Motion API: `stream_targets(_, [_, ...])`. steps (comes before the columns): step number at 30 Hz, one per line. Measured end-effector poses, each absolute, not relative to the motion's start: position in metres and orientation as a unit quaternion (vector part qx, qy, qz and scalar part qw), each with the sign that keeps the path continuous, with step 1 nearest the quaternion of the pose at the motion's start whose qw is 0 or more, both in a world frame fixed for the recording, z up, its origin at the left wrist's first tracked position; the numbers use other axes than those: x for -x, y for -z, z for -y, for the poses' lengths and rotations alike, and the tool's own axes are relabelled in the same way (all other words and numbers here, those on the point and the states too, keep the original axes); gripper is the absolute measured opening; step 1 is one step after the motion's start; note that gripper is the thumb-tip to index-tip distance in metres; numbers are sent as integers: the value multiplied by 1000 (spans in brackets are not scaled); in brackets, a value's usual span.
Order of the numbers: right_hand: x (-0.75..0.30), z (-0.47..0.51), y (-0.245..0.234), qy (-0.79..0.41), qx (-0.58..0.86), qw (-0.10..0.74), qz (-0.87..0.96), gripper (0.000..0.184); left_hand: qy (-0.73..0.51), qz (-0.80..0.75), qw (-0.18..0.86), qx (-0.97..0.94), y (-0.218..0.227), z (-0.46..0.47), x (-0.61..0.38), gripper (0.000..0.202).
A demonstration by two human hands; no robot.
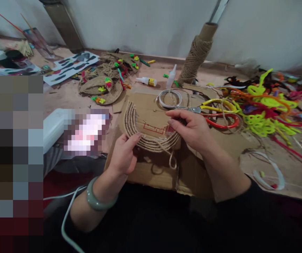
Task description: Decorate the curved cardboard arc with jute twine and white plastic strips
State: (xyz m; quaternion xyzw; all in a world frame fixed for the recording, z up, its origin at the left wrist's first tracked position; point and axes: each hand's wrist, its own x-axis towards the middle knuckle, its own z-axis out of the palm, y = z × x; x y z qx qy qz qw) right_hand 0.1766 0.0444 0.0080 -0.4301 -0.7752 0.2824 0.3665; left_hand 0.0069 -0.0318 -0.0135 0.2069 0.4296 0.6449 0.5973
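Observation:
A curved, U-shaped piece made of several rows of jute twine (156, 143) is held above a sheet of cardboard (140, 172). My left hand (124, 153) is closed on its lower left part, with the thumb on top of the rows. At the right end, my right hand (193, 131) is closed around the piece, thumb and forefinger near each other; the hand hides part of that end. A loose twine end hangs in a small loop (173, 161) below the rows. Red printed marks show on the cardboard inside the curve.
Scissors with yellow and red handles (221, 121) lie beside my right hand, near a white wire coil (170, 98). Behind are glue bottles (147, 82) and a twine spool (197, 54). Colourful pipe cleaners (267, 102) spread right; decorated twine pieces (102, 84) lie left.

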Motion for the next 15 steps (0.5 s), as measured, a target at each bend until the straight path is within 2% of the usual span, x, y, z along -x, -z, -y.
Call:
stream_targets(6, [-172,-41,-8,-271,413,418,762,23,-596,-444,627,-234,16,35,-7,20])
stream_targets(11, [-172,-28,-18,-42,363,461,809,29,-639,-425,601,-224,14,33,-9,11])
stream_targets(15, [-164,-10,-22,62,265,378,885,22,-662,-405,586,-235,14,34,-10,10])
